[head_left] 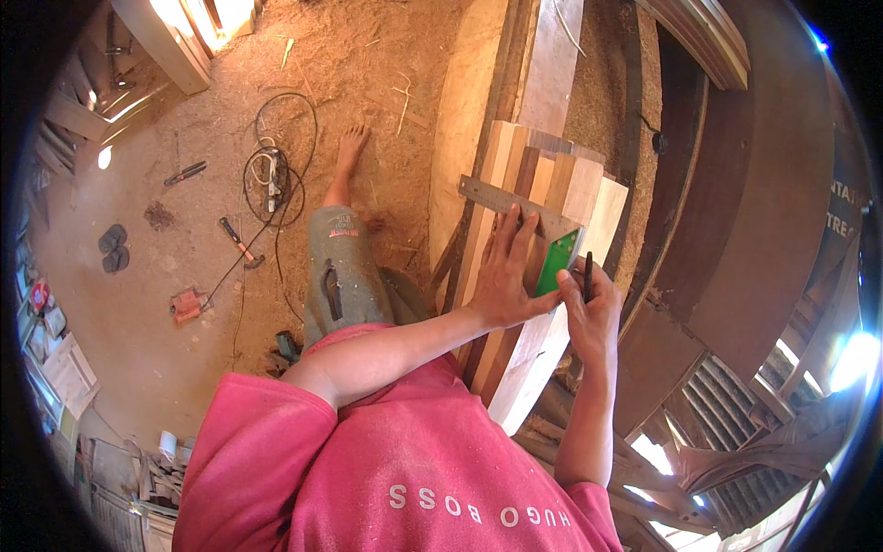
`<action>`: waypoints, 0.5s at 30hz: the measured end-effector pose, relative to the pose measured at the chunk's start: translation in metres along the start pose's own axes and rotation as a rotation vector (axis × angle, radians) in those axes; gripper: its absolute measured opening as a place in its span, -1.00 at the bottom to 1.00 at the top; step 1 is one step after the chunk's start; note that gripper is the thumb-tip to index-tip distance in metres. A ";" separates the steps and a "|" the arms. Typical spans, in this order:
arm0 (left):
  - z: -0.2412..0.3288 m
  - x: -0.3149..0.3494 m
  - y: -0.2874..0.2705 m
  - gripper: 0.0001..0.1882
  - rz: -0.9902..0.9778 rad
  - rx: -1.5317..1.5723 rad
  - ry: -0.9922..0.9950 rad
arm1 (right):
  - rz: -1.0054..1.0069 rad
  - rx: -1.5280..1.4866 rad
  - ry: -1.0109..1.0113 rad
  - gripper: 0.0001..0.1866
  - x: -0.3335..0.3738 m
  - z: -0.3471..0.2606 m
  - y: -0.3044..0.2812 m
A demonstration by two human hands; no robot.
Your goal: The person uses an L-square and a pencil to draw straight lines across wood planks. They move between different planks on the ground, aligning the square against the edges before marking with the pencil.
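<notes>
My left hand (506, 281) reaches across the planks and holds down a try square (497, 195). Its fingers lie over the metal blade, and the thumb stretches toward the green handle (555, 265). The blade lies across several wooden planks (581, 193), set side by side in light and dark tones. Closed around a slim black pen or pencil (589, 276), my right hand (593, 308) is beside the lower end of the green handle. The pen stands roughly upright between the fingers, and its tip is hard to see.
A long wooden bench (469, 101) supports the planks. On the dusty floor at left lie a hammer (241, 243), pliers (186, 174), a power strip (273, 179) with coiled cable, and sandals (113, 248). Dark panels (736, 202) line the right side.
</notes>
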State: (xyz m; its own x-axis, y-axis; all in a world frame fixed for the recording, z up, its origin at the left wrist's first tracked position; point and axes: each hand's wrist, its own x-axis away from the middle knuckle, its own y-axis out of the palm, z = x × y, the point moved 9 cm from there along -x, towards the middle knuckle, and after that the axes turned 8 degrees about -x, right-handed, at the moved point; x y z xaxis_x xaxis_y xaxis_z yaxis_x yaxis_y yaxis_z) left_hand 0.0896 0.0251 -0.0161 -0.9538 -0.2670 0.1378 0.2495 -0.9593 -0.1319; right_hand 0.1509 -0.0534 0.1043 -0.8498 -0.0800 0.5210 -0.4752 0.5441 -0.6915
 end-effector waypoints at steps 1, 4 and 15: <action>0.001 -0.001 -0.001 0.25 0.008 0.000 0.003 | 0.015 0.008 0.004 -0.75 0.000 -0.002 -0.001; 0.002 -0.001 -0.003 0.26 0.003 0.005 -0.009 | 0.106 0.120 -0.001 -0.78 -0.001 -0.021 -0.017; -0.005 -0.001 0.001 0.29 -0.054 -0.072 -0.085 | -0.226 0.621 -0.734 -0.67 -0.094 -0.160 0.082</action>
State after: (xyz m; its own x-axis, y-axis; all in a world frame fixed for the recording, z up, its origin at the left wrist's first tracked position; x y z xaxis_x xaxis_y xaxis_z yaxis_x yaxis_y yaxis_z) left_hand 0.0902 0.0252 -0.0213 -0.9471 -0.2251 0.2286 0.1828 -0.9642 -0.1920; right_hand 0.2283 0.1326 0.0789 -0.5546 -0.7408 0.3790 -0.5007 -0.0666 -0.8630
